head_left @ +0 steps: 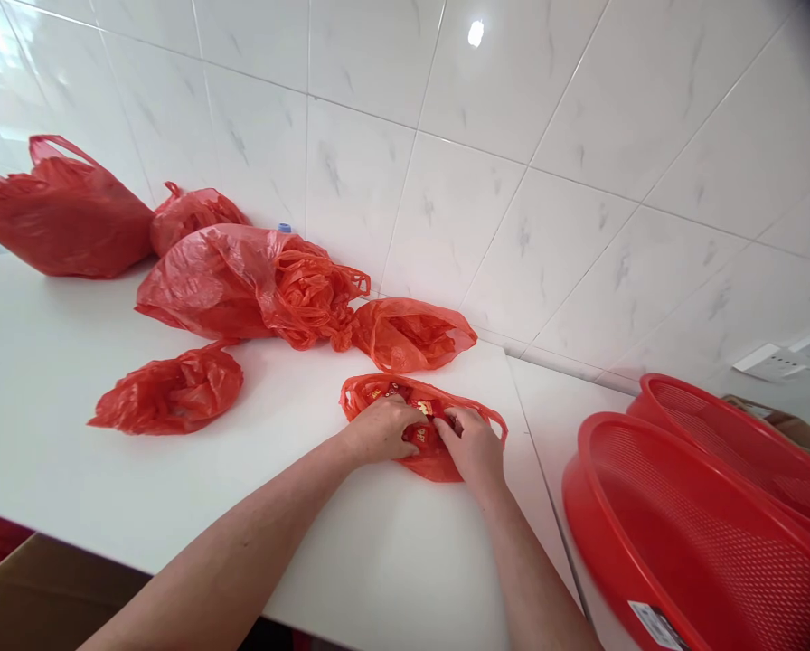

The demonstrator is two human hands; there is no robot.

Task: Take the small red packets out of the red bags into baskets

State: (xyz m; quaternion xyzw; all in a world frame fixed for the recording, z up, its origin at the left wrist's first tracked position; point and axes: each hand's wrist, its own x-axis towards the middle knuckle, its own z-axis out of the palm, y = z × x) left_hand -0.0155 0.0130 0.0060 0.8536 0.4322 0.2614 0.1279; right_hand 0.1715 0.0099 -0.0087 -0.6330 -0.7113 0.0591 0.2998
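Observation:
In the head view, an open red plastic bag [436, 467] lies on the white table, with several small red packets with yellow print [421, 436] inside it. My left hand [383, 429] reaches in from the left, its thumb and fingers curled on a packet. From the right side, my right hand [474, 445] dips into the same bag, thumb and fingers bent together on a packet. The fingertips of both hands are partly hidden among the packets and the bag's rim.
Behind is another red bag [415, 334], beside a large bag with crumpled plastic [215, 280]. A smaller bag [174, 393] lies left; a full bag [66, 217] stands far left. Red mesh baskets [622, 506] stand right. White tiled wall [378, 163] closes the back.

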